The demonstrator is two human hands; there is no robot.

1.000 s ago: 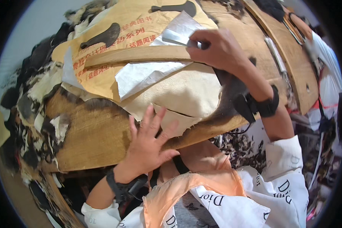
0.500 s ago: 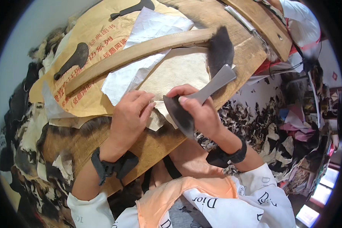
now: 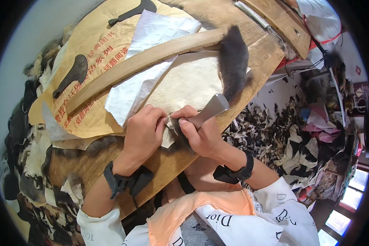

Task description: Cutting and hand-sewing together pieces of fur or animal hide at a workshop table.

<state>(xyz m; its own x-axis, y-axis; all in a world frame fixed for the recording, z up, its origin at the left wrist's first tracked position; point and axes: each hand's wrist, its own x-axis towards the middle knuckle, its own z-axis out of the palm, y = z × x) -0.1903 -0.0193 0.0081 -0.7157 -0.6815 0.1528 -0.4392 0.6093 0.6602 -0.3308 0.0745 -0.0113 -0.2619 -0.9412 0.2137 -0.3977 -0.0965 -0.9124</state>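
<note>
- Table [image 3: 168, 169] is covered partly by the hide [image 3: 184, 80], nearside of the batten [image 3: 151, 58].
- Hide's edge is pinched by the left hand [image 3: 143, 133]; the knife [image 3: 211, 110] is gripped by the right hand [image 3: 207, 138].
- Cutting seems begun, but unfinished.

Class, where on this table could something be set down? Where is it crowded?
Bare table shows between the left hand and the front edge, and at upper right between the dark fur and plank. Crowded: the middle, where the right hand holds a knife at the pale hide; and the yellow paper, under two dark blades, white sheet and wooden strip.
</note>
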